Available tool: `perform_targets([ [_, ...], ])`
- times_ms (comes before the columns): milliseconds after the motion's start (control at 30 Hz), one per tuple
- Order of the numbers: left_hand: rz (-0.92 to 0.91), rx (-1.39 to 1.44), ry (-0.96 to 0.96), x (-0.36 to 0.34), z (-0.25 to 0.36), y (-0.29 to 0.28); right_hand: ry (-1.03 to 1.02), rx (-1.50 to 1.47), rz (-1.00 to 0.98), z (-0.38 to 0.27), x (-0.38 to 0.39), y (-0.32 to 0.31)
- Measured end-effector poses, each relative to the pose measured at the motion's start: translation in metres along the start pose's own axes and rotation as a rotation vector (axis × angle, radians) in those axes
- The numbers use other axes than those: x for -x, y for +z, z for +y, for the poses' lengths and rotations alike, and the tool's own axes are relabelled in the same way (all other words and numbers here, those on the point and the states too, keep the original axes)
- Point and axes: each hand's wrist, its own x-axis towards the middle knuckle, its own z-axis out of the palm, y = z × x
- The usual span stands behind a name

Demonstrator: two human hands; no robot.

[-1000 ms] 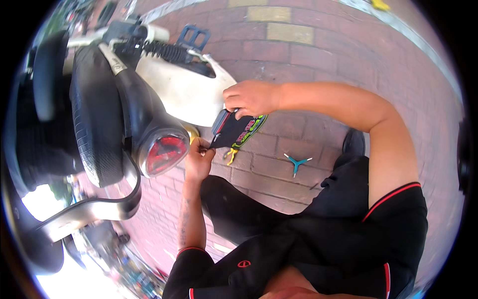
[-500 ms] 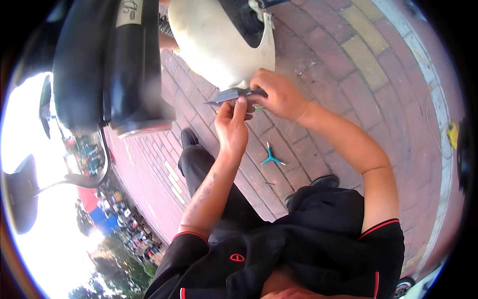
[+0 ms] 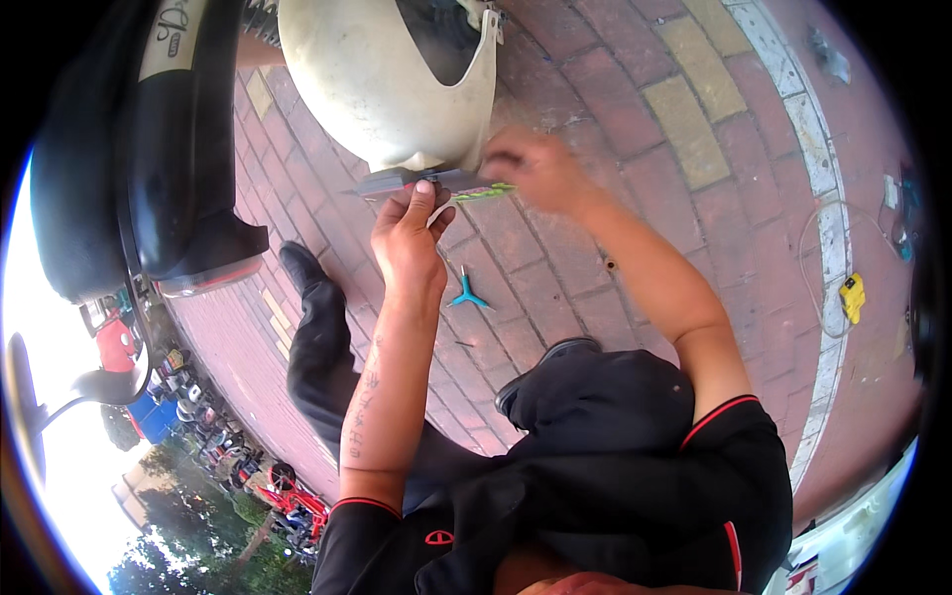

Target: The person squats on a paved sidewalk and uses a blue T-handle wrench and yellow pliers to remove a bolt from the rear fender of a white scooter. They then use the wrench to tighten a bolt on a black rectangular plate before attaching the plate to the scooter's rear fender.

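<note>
A cream-white rounded fender (image 3: 342,84), likely off a scooter, hangs in front of me with its lower end toward me. Against that end lies a flat dark grey piece (image 3: 382,182), its exact kind unclear. My left hand (image 3: 410,243) pinches this piece with thumb on top and fingers beneath. A bright green edge (image 3: 486,191) shows at the piece's right end. Just right of it is my right hand (image 3: 543,171), smeared by motion, so its fingers and anything in them cannot be made out.
A teal Y-shaped wrench (image 3: 468,292) lies on the brick paving between my feet. At the left stands a black scooter seat and tail (image 3: 183,149). A yellow object (image 3: 851,297) with a thin cord lies by the white kerb line (image 3: 823,178). Parked motorbikes (image 3: 233,451) stand farther off.
My right hand has let go of the dark piece and moved off its right end. The piece now sits level against the fender's lower end. The whole view has shifted.
</note>
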Motion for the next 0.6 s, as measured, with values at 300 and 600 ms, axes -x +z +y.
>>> perform_targets([
  [300, -0.038, -0.011, -0.056, 0.0, -0.002, 0.012, 0.187, 0.766, -0.003, 0.112, 0.061, -0.037],
  [600, -0.222, 0.089, -0.052, -0.003, -0.011, 0.007, 0.397, 0.338, 0.142, 0.11, 0.049, -0.05],
])
